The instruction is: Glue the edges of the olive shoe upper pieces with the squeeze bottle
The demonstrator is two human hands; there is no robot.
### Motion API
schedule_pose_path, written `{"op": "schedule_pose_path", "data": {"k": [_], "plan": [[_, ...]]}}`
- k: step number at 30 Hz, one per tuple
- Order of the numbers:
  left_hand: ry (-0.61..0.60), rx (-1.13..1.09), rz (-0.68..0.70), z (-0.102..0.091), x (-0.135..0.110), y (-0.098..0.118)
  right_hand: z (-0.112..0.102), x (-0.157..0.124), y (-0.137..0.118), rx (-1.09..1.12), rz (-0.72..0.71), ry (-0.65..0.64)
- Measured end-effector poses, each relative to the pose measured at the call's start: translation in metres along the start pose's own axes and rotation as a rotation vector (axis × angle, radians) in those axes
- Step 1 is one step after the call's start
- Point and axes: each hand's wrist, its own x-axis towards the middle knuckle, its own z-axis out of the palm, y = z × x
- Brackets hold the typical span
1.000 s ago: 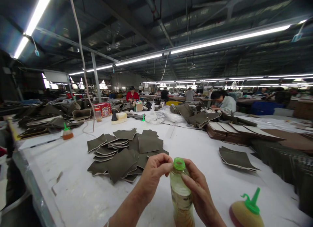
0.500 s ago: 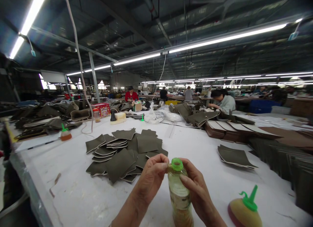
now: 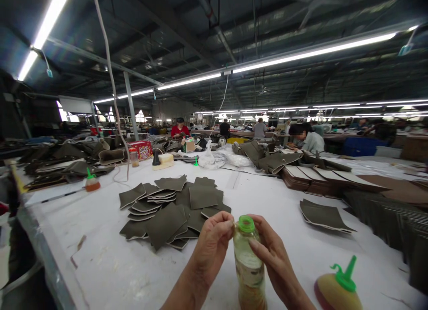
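the bottom edge cuts off the green-necked bottle point(image 3: 250, 272).

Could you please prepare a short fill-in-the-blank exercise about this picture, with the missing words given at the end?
1. The bottle between the left hand and the right hand has a ____ rim.
2. The nearest squeeze bottle sits to the ____ of both hands.
3. The loose pile of dark pieces lies on a ____ table.
4. The box beside the jar is mostly ____.

Missing words: green; right; white; red.
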Motion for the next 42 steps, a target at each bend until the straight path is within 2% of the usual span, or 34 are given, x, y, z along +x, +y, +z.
{"op": "schedule_pose_path", "data": {"k": [3,5,7,11,20,25,28,32,34,38,42], "plan": [[0.011,-0.022,-0.012,0.005,0.002,-0.003,0.006,0.001,-0.015,-0.302,-0.046,0.043],[0.021,-0.024,-0.013,0.007,0.002,-0.002,0.012,0.002,-0.023,-0.397,-0.028,0.115],[0.029,0.06,0.003,0.009,0.001,0.0,0.015,0.002,-0.026,-0.352,0.037,0.147],[0.032,0.287,0.078,0.012,-0.004,0.007,0.014,0.003,-0.021,-0.186,0.072,0.081],[0.072,0.353,0.112,0.022,0.003,-0.006,0.004,0.002,-0.015,-0.072,0.067,0.143],[0.05,0.418,0.1,0.028,0.008,-0.001,0.004,0.001,-0.013,-0.059,0.054,0.126],[0.013,0.405,0.065,0.034,0.004,0.011,-0.008,0.003,-0.007,-0.061,0.073,0.167],[0.01,0.414,0.072,0.041,-0.007,0.027,-0.039,0.004,0.006,-0.069,0.096,0.384],[0.043,0.52,0.132,0.04,-0.008,0.03,-0.046,0.003,0.007,-0.07,0.086,0.362],[0.122,0.832,0.159,0.034,-0.002,0.022,-0.034,0.001,0.0,-0.075,0.068,0.24],[0.147,1.016,0.167,0.035,0.004,0.01,-0.02,0.001,-0.007,-0.109,0.062,0.217]]}}
